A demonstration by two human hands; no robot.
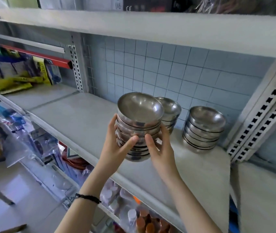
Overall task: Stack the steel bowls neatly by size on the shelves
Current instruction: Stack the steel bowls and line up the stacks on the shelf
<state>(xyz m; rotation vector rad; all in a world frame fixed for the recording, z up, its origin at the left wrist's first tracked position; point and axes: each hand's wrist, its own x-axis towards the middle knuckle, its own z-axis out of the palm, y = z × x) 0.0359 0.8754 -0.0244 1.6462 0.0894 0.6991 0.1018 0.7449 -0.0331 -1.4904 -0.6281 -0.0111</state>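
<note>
Both hands grip tilted stack of steel bowls near front edge of grey shelf: left hand on left side, right hand on right, thumbs across front. Second stack just behind; third stack stands right, apart.

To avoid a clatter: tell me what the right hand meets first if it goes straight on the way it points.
Probably the middle stack of bowls standing just behind the held stack; the right hand points toward it, though the gap between is hard to judge.
</note>
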